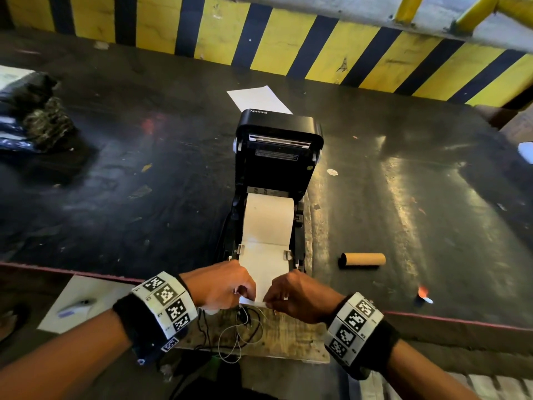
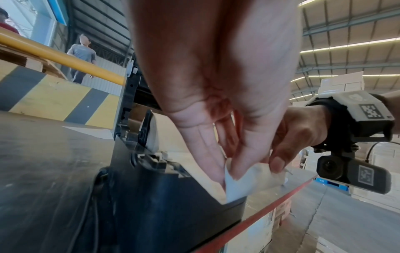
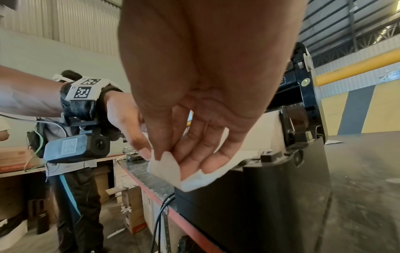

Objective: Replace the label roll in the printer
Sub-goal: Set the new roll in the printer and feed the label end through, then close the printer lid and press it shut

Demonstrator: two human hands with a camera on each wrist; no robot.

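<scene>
A black label printer (image 1: 277,157) stands on the dark table with its lid tipped up and back. A white label roll (image 1: 268,217) sits in its bay, and its paper strip (image 1: 265,269) runs forward over the front edge. My left hand (image 1: 225,287) pinches the strip's left corner (image 2: 236,181). My right hand (image 1: 291,295) pinches the right corner (image 3: 188,181). Both hands hold the end just past the printer's front. An empty brown cardboard core (image 1: 362,259) lies on the table to the right of the printer.
A white sheet (image 1: 258,99) lies behind the printer. A dark bundled bag (image 1: 34,116) sits far left. Thin cables (image 1: 239,333) hang below the table's red front edge (image 1: 450,320). A pen on paper (image 1: 76,306) lies lower left. A yellow-black striped barrier (image 1: 288,44) bounds the back.
</scene>
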